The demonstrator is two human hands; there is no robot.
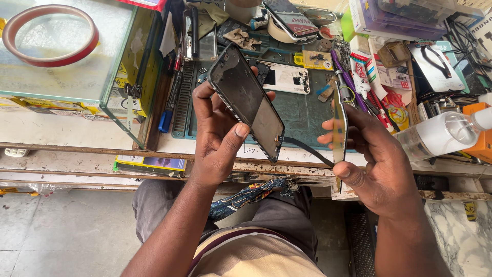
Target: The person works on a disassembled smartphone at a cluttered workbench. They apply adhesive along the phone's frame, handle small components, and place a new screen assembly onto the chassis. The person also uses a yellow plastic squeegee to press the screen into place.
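My left hand [218, 138] grips a dark phone frame [246, 100], tilted with its open inner side toward me, thumb on its lower edge. My right hand [376, 164] holds a thin screen panel [340, 125] edge-on, upright, pinched between thumb and fingers. A black flex ribbon [307, 149] runs from the frame's lower corner across to the panel, joining the two parts. Both are held above the front edge of the workbench [77, 154].
A green work mat [302, 110] holds a white phone back [284, 77], tools and small parts. A glass case [66, 56] with a red tape ring [51, 36] stands left. A clear bottle [443, 133] lies right, beside pens and clutter.
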